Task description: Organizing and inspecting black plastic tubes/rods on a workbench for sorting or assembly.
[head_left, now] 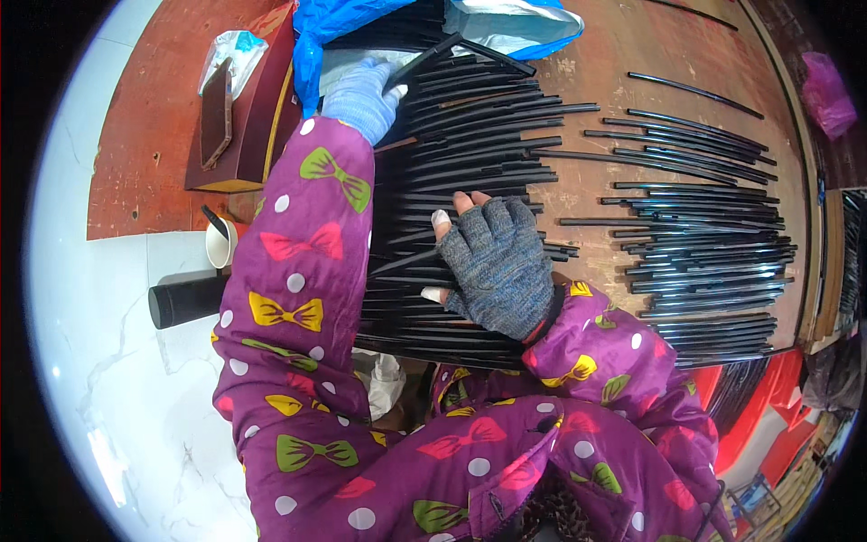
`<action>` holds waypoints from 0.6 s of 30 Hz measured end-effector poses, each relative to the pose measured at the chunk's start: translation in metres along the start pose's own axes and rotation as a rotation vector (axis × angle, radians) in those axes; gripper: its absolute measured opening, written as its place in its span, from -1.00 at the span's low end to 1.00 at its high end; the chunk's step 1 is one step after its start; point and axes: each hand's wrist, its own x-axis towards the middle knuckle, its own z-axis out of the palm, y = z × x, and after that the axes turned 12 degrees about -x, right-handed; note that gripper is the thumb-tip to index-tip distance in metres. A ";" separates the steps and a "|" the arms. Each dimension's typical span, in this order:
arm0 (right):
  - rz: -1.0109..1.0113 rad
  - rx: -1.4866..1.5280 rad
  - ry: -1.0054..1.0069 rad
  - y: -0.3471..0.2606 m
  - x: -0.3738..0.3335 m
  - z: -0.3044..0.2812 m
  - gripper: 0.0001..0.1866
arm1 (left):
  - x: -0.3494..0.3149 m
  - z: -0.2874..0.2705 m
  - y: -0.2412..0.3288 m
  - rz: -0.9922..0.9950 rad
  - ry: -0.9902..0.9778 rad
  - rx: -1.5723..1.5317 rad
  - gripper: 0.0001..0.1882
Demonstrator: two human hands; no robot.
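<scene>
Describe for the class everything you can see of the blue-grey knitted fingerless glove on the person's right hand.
The blue-grey knitted fingerless glove looks like flecked yarn. Snug on the right hand, back upward, it stops short of the fingertips, two of them white-covered. Its wrist end meets a purple patterned sleeve. It is over slim black rods; contact is unclear.

Rods (709, 275) lie on the table (632, 45), right of the box (264, 117) and cup (219, 247)

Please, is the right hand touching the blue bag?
Apart: the head view shows black rods lying between the right hand and the blue bag.
</scene>
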 end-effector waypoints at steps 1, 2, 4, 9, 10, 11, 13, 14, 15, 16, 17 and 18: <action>-0.009 0.005 0.002 -0.002 0.001 -0.002 -0.21 | 0.002 0.003 -0.007 0.056 0.101 0.070 -0.52; -0.002 -0.010 0.001 0.001 0.000 -0.001 -0.22 | 0.009 0.013 -0.008 0.066 0.098 0.059 -0.52; 0.011 -0.032 -0.006 0.006 0.001 0.001 -0.22 | 0.020 0.030 -0.009 -0.007 0.043 0.023 -0.50; 0.012 -0.011 -0.024 0.005 0.002 -0.001 -0.23 | 0.025 0.018 -0.011 -0.012 -0.062 0.009 -0.47; 0.014 -0.011 -0.025 0.005 0.002 -0.001 -0.23 | 0.026 0.015 -0.010 -0.011 -0.103 -0.028 -0.45; 0.021 -0.017 -0.024 0.007 0.001 0.000 -0.23 | 0.027 0.011 -0.001 -0.005 -0.108 -0.030 -0.45; 0.000 0.000 -0.012 0.001 0.000 -0.003 -0.23 | 0.011 -0.012 0.013 -0.083 -0.216 -0.011 -0.44; 0.010 -0.007 -0.033 0.003 -0.001 -0.001 -0.23 | 0.013 -0.008 0.013 -0.075 -0.219 -0.020 -0.44; 0.021 -0.014 -0.055 0.005 -0.002 0.001 -0.22 | 0.015 -0.003 0.013 -0.087 -0.264 -0.047 -0.44; 0.032 -0.024 -0.060 0.008 -0.002 0.002 -0.22 | 0.017 0.001 0.013 -0.097 -0.310 -0.075 -0.44; 0.021 -0.018 -0.059 0.006 -0.001 0.001 -0.23 | 0.012 -0.002 0.010 -0.061 -0.322 -0.008 -0.43; 0.012 -0.013 -0.058 0.004 -0.001 0.000 -0.23 | 0.007 -0.004 0.008 -0.068 -0.321 -0.002 -0.43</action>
